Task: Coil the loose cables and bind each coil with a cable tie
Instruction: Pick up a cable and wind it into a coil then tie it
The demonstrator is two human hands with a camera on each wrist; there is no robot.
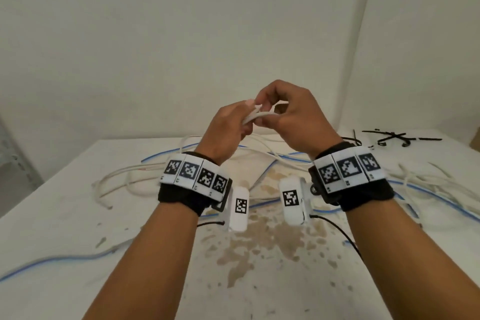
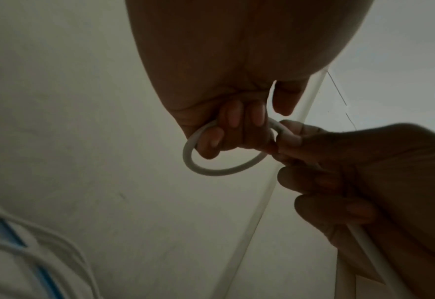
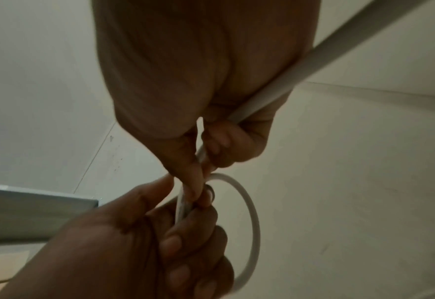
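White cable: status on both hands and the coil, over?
Left hand and right hand both grip the white cable, raised above the table. One small loop formed. Black ties untouched, far right.

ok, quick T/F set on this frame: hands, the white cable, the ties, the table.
1. Both hands hold the same white cable. True: the left hand and the right hand grip it, raised above the table.
2. The cable forms a small loop at the left hand. True.
3. A black cable tie already binds that loop. False: no tie shows on it; the black cable ties lie on the table, far right.
4. Every cable on the table is neatly coiled. False: the loose cables sprawl uncoiled.
5. The tabletop is spotless. False: brown stains mark it.
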